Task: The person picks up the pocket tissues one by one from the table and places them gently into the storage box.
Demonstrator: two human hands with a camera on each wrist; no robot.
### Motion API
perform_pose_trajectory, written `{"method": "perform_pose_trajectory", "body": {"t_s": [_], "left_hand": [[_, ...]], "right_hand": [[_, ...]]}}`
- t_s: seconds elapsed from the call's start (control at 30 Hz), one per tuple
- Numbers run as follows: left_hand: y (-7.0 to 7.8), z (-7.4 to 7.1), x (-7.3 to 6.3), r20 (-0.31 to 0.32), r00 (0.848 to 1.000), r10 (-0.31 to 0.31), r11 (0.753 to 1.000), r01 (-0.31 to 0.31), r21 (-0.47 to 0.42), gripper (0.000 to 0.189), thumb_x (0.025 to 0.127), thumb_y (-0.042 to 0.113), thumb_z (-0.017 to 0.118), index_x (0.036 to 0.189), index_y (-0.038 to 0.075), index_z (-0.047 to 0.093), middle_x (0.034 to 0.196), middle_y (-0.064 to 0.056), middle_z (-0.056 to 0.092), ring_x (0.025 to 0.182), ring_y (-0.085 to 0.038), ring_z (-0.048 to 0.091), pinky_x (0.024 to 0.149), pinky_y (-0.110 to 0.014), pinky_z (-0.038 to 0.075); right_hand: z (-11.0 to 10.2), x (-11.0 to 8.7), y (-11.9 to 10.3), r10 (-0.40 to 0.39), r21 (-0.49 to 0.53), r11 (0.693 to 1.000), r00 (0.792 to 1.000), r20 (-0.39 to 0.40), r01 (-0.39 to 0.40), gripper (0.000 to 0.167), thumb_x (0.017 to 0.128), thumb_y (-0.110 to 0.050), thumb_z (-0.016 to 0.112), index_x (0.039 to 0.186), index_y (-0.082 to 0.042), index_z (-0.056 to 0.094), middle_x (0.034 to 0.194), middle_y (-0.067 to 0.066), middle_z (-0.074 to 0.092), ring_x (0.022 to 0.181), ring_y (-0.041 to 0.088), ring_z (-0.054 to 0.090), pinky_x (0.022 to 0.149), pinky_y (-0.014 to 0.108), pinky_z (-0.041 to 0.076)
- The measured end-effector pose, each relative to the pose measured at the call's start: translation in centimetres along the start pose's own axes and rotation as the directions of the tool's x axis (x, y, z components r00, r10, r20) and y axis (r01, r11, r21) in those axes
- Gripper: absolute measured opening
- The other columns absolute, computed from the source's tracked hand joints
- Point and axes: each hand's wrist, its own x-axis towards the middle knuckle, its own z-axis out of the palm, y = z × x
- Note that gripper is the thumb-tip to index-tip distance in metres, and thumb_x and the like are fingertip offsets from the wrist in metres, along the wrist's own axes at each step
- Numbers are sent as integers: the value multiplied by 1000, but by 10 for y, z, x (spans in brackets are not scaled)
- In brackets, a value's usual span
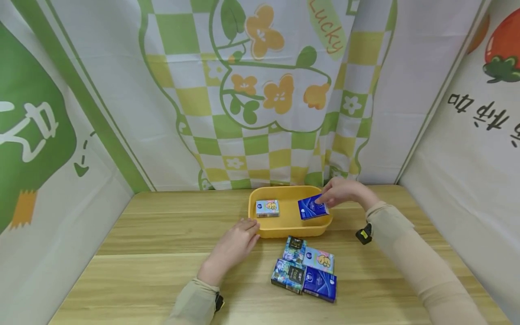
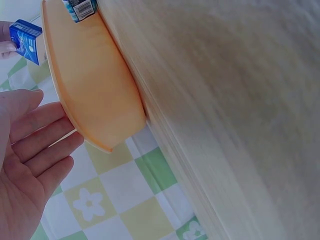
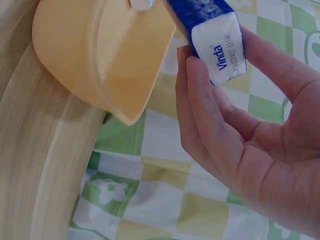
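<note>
My right hand pinches a dark blue tissue pack between thumb and fingers, over the right end of a yellow plastic basket. The right wrist view shows the white end of this tissue pack, printed "Vinda". My left hand touches the basket's front left rim with its fingers straight; the left wrist view shows those fingers against the rim. Inside the basket, at the left, lies a light blue tissue pack with a cartoon bear.
In front of the basket several tissue packs lie together on the wooden table: two dark green patterned packs, a light blue pack and a dark blue pack. A checkered curtain hangs behind the basket.
</note>
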Motion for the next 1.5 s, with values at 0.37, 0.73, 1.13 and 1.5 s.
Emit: {"method": "perform_pose_trajectory", "body": {"t_s": [0.37, 0.73, 1.13, 1.5], "left_hand": [[-2, 2, 0, 6, 1000, -10, 1000, 10, 11, 32, 93, 19, 61, 118, 0, 65, 122, -15, 64, 116, -27, 60, 106, -42, 44], [-1, 1, -1, 12, 1000, -12, 1000, 12, 4, 32, 92, 18, 61, 118, 0, 64, 122, -16, 64, 116, -29, 59, 107, -43, 44], [-2, 2, -1, 9, 1000, -6, 1000, 6, 24, 32, 92, 19, 61, 119, 1, 65, 123, -15, 64, 117, -27, 59, 107, -40, 43], [-2, 1, -1, 9, 1000, -6, 1000, 6, 13, 32, 93, 19, 60, 119, 1, 64, 123, -15, 64, 117, -27, 59, 107, -40, 44]], "right_hand": [[7, 18, -13, 56, -54, 997, 998, -34, -58, 38, 84, -28, 72, 106, 2, 68, 98, 10, 71, 86, 17, 68, 90, 38, 56], [11, 35, -23, 99, -2, 995, 995, -4, -99, 21, 85, -22, 71, 89, -2, 65, 74, 0, 60, 68, 11, 60, 86, 37, 57], [13, 53, -29, 189, 24, 982, 982, -2, -189, 43, 85, -20, 71, 116, 7, 57, 116, 18, 61, 83, 16, 67, 92, 36, 55], [17, 64, -31, 231, 53, 971, 973, 16, -232, 55, 86, -17, 70, 128, 10, 46, 132, 26, 49, 97, 22, 66, 91, 33, 56]]}}
